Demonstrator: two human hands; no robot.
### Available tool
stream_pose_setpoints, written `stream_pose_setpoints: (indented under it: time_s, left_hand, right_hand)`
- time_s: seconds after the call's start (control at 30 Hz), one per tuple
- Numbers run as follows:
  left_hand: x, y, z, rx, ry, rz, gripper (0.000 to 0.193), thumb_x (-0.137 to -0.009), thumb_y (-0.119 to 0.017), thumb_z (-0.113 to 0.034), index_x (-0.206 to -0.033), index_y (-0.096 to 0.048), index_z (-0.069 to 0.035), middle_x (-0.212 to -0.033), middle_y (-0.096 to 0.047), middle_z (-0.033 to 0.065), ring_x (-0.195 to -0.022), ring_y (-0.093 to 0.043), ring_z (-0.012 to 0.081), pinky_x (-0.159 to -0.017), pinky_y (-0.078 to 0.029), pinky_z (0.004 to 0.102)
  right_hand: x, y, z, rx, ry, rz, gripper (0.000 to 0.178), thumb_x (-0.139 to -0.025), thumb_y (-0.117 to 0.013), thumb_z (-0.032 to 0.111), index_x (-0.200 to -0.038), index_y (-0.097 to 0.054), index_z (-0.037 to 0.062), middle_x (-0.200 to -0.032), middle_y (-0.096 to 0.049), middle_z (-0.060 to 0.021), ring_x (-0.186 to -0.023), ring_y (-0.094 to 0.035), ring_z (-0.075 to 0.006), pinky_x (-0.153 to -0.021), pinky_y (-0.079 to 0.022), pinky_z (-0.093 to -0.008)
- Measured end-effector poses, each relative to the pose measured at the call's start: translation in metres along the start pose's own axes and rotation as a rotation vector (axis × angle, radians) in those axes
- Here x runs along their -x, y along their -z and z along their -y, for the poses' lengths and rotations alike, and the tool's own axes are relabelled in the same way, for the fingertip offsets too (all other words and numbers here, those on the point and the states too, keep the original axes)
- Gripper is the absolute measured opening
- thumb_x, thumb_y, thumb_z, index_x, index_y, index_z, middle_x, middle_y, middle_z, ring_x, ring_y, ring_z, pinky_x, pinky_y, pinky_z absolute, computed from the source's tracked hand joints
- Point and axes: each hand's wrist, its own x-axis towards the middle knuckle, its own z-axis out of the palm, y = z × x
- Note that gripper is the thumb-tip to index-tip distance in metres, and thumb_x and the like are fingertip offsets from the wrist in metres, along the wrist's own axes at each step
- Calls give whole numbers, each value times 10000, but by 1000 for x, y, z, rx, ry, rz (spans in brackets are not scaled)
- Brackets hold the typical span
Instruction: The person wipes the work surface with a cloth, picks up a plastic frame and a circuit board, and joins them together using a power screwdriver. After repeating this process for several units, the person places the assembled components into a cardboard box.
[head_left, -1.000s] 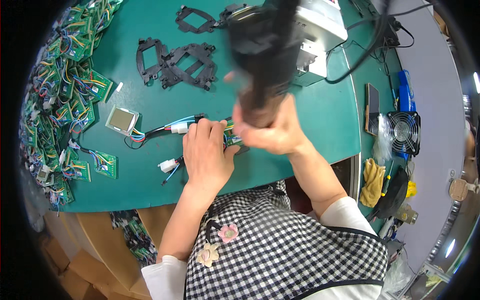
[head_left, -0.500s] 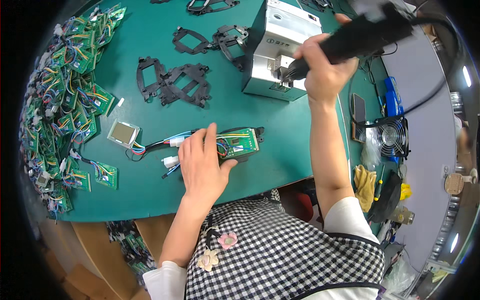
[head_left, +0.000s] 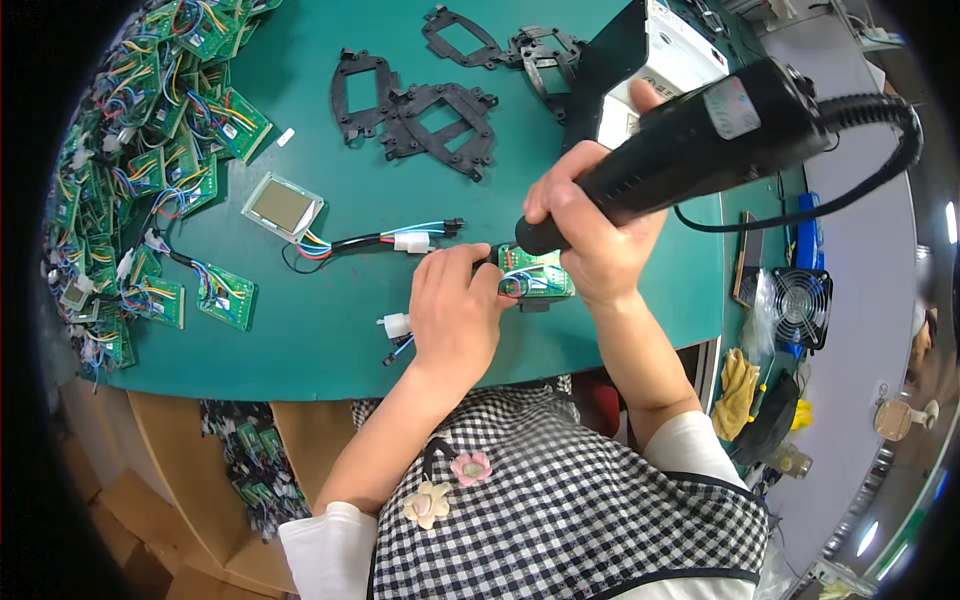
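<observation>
My right hand (head_left: 610, 240) is wrapped round a thick black electric screwdriver (head_left: 690, 150), its cord looping off to the right. The tool's nose is over the upper edge of a green circuit board (head_left: 548, 280), and its tip is hidden from sight. The board lies on a black plastic bracket (head_left: 536, 306), mostly covered. With its fingers on the board's left end, my left hand (head_left: 455, 318) holds it against the table. Cables with a white plug (head_left: 411, 242) run left to a small display module (head_left: 281, 205). Another white plug (head_left: 396, 325) lies beside my left hand.
Wired green boards (head_left: 190, 130) are heaped along the left. Several black plastic frames (head_left: 440, 125) lie at the back. A white and black box-shaped machine (head_left: 680, 50) stands at the far right. Toward the right edge are a fan (head_left: 802, 308) and a yellow glove (head_left: 737, 390).
My right hand has brought the screwdriver from the box-shaped machine down to the circuit board. My left hand has shifted onto the board's left end. The whole view has turned somewhat.
</observation>
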Motion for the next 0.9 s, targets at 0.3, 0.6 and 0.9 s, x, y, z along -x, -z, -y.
stream_pose_setpoints:
  time_s: [0.3, 0.6, 0.9]
  left_hand:
    - [-3, 4, -4, 8, 21, 53, 275, -556, -733, -65, -787, -588, -27, -956, -574, 81, -900, -543, 274, -800, -413, 398]
    - [-3, 4, -4, -14, 3, 32, 305, -567, -754, -58, -819, -581, -43, -968, -565, 85, -898, -539, 277, -771, -413, 391]
    - [-5, 4, -6, 4, 45, 76, 290, -567, -734, -53, -827, -607, -28, -957, -571, 76, -913, -539, 270, -789, -413, 390]
  right_hand:
    - [-11, -3, -16, 19, -146, 240, 687, -666, -599, -10, -1276, -285, -40, -640, -565, -79, -514, -536, -122, -470, -421, -234]
    - [-8, 9, -3, -124, -109, 181, 759, -681, -578, -23, -1331, -188, -17, -631, -540, -83, -554, -555, -154, -538, -476, -277]
    - [-12, 4, -15, -50, -174, 192, 726, -669, -572, -23, -1311, -234, -23, -630, -556, -72, -538, -548, -137, -504, -442, -252]
